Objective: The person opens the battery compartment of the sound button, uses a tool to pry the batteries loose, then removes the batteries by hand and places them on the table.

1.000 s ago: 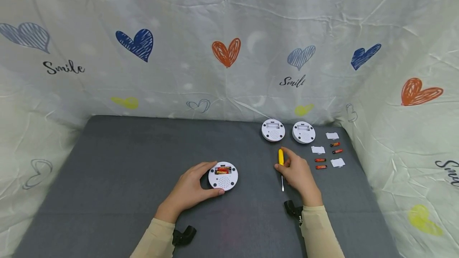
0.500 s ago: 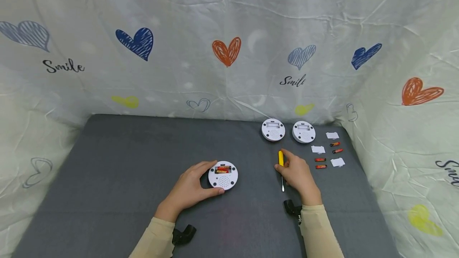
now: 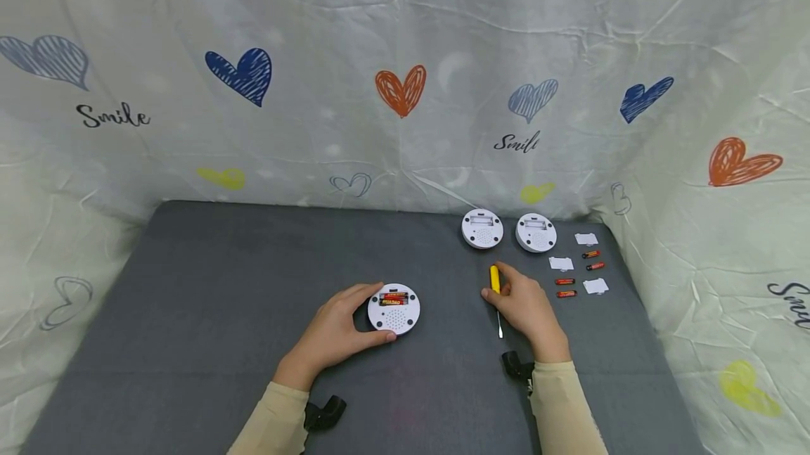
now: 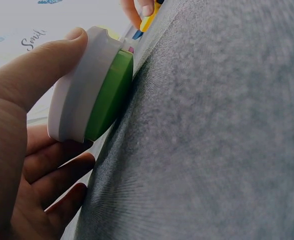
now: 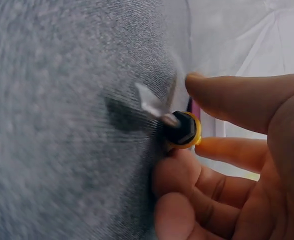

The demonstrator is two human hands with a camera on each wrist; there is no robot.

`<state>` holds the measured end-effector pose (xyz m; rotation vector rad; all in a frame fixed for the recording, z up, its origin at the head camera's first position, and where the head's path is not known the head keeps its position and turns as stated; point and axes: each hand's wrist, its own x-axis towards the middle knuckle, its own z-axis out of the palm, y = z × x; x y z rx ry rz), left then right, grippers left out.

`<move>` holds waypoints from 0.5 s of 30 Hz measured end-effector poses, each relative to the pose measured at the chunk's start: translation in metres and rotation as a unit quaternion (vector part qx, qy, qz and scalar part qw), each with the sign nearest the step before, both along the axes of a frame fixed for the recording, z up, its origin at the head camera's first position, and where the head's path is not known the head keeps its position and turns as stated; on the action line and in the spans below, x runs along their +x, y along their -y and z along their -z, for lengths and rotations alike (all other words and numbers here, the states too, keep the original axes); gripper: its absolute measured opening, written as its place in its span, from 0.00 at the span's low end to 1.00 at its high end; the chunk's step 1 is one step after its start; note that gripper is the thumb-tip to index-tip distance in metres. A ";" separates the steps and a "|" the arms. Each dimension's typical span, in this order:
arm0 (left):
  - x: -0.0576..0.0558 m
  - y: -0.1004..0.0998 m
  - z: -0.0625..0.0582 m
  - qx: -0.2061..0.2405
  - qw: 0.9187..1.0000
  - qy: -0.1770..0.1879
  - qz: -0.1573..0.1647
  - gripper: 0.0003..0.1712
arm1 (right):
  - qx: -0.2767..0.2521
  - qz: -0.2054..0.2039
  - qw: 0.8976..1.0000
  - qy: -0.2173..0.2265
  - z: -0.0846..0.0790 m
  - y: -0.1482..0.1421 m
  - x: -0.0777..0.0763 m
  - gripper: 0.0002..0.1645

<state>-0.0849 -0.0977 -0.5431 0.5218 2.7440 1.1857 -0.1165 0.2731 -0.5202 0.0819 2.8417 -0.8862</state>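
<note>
My left hand (image 3: 334, 332) holds a round white device (image 3: 395, 319) by its edge, thumb at the near side and fingers at the far side. Two red batteries (image 3: 394, 299) lie in its uncovered battery slot, which faces up. The left wrist view shows its green underside (image 4: 111, 92) against the cloth. Beside my right hand (image 3: 526, 306), a yellow-handled screwdriver (image 3: 495, 279) lies on the cloth with its flat tip toward me. In the right wrist view the thumb (image 5: 227, 95) stands apart from the handle, while the index finger touches it.
Two similar white devices, one on the left (image 3: 482, 237) and one on the right (image 3: 536, 238), stand at the back with bare battery slots. Several red batteries (image 3: 566, 294) and white battery covers (image 3: 596, 286) lie at the right of the grey cloth (image 3: 253, 272). A printed curtain (image 3: 304, 117) hangs behind.
My right thumb has moved slightly left, away from the screwdriver handle. The screwdriver has shifted very slightly. My left hand and the device have stayed in place.
</note>
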 end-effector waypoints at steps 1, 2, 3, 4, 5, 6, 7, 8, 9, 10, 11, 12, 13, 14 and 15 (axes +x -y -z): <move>0.000 0.000 0.000 0.000 1.000 -0.001 0.000 0.56 | 0.006 0.000 1.000 -0.004 -0.001 0.000 0.000 0.41; 0.000 0.000 0.000 0.000 1.000 -0.003 0.001 0.56 | 0.014 0.000 1.000 -0.010 -0.002 0.000 0.001 0.40; 0.000 0.000 0.001 0.001 1.000 -0.004 0.001 0.56 | 0.023 0.001 1.000 -0.018 -0.003 0.000 0.001 0.38; -0.001 0.000 0.001 0.000 1.000 -0.005 0.001 0.56 | 0.033 0.003 0.999 -0.028 -0.004 0.000 0.002 0.38; -0.001 0.000 0.002 0.000 1.000 -0.006 0.002 0.57 | 0.043 0.005 0.998 -0.043 -0.005 0.001 0.002 0.36; -0.001 0.000 0.002 0.000 1.000 -0.006 0.002 0.57 | 0.051 0.009 0.997 -0.059 -0.007 0.002 0.003 0.35; -0.001 0.000 0.003 0.000 1.000 -0.005 0.002 0.57 | 0.055 0.013 0.995 -0.077 -0.009 0.003 0.004 0.34; -0.001 0.000 0.003 0.000 1.000 -0.004 0.001 0.57 | 0.057 0.018 0.993 -0.097 -0.011 0.006 0.006 0.32; -0.001 0.000 0.003 0.000 1.000 -0.003 0.001 0.57 | 0.057 0.021 0.991 -0.121 -0.013 0.009 0.007 0.31; -0.001 0.000 0.003 0.001 1.000 -0.003 0.001 0.57 | 0.051 0.023 0.988 -0.145 -0.015 0.013 0.008 0.29; -0.001 0.001 0.003 0.002 1.000 -0.003 0.001 0.57 | 0.040 0.023 0.984 -0.169 -0.016 0.017 0.009 0.27; -0.001 0.001 0.003 0.003 1.000 -0.003 0.001 0.57 | 0.023 0.020 0.981 -0.192 -0.017 0.023 0.011 0.25; -0.001 0.000 0.003 0.003 1.000 -0.003 0.001 0.57 | 0.004 0.013 0.977 -0.213 -0.017 0.029 0.011 0.23; -0.001 0.001 0.003 0.003 1.000 -0.004 0.001 0.57 | -0.017 0.002 0.973 -0.230 -0.017 0.035 0.012 0.21; -0.001 0.000 0.003 0.004 1.000 -0.005 0.001 0.57 | -0.039 -0.011 0.969 -0.244 -0.017 0.042 0.013 0.19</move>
